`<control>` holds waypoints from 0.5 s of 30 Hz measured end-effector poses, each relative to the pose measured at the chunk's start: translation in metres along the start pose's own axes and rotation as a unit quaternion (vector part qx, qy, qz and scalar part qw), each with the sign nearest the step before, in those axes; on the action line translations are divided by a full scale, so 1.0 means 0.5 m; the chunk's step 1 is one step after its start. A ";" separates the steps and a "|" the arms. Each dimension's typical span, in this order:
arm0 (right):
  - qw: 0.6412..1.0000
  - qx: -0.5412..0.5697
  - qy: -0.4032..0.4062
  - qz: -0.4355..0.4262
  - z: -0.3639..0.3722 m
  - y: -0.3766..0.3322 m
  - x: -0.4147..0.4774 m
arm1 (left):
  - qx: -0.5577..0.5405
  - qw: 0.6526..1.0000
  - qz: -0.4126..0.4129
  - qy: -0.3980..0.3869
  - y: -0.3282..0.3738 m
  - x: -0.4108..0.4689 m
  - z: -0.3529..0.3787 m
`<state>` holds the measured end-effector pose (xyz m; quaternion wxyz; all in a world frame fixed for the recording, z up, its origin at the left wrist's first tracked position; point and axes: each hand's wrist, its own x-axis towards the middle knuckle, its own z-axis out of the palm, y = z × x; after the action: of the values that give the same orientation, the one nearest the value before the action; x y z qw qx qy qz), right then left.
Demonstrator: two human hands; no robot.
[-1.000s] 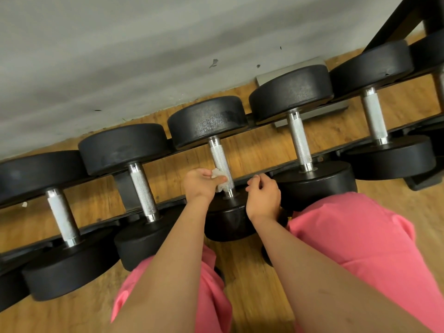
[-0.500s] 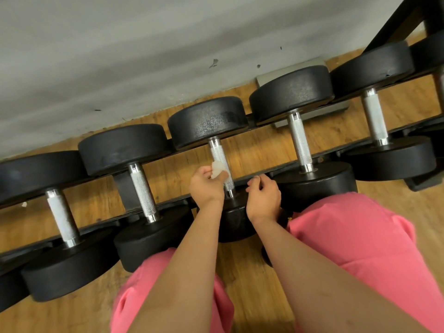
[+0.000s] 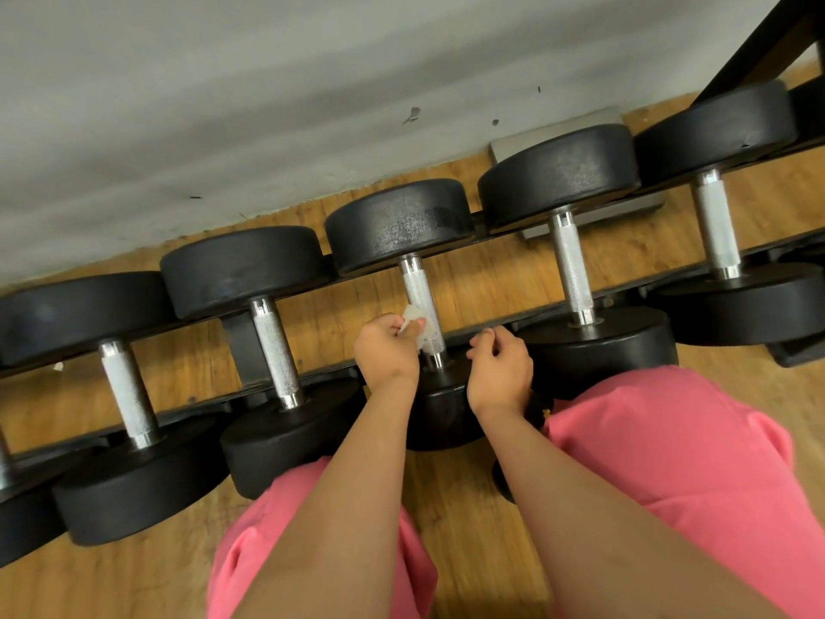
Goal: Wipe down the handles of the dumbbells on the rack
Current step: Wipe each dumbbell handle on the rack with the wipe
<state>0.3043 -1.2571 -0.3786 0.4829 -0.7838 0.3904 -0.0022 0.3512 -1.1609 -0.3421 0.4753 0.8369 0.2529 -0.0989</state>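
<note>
Right now, in the head view, the left hand [image 3: 386, 350] pinches a small crumpled white wipe [image 3: 417, 326] against the near end of the knurled steel handle [image 3: 418, 293] of the middle dumbbell [image 3: 399, 225]. The right hand [image 3: 500, 373] sits just to the right of it, by the near rail [image 3: 332, 373] of the rack. Its fingers are curled in with nothing visible in them, and I cannot tell whether it touches the rail.

The wipe is small and covers only part of one side of the handle, so the likeliest fault is a patchy clean, with the far end and the underside missed unless the hand travels and twists round. The knurling could also snag and shred so thin a wad, leaving scraps on the metal. Knuckles work close to the near black head, and a hard push could roll the dumbbell in its cradle, since nothing visibly steadies it.

No true container shows. The rack itself does the holding: a row of black round-headed dumbbells lies across its two rails, heads on the rails and handles spanning the gap above the wooden floor [image 3: 491, 279]. The neighbouring handle on the left [image 3: 277, 350] and the neighbouring handle on the right [image 3: 573, 270] are both bare.
</note>
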 end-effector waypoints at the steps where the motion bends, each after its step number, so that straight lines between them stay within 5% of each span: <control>1: 1.000 0.000 0.002 -0.001 0.000 0.000 0.000 | -0.027 1.000 -0.011 0.009 0.005 0.002 0.004; 11: 1.000 -0.001 0.010 0.001 0.004 0.003 0.002 | -0.113 0.991 -0.048 0.061 0.006 0.013 0.028; 15: 1.000 0.003 0.010 0.000 0.006 0.004 0.004 | -0.196 0.976 -0.094 0.027 0.018 0.023 0.031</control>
<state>0.3058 -1.2566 -0.3824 0.4814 -0.7823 0.3951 -0.0116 0.3665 -1.1739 -0.3482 0.6120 0.7021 0.3576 -0.0684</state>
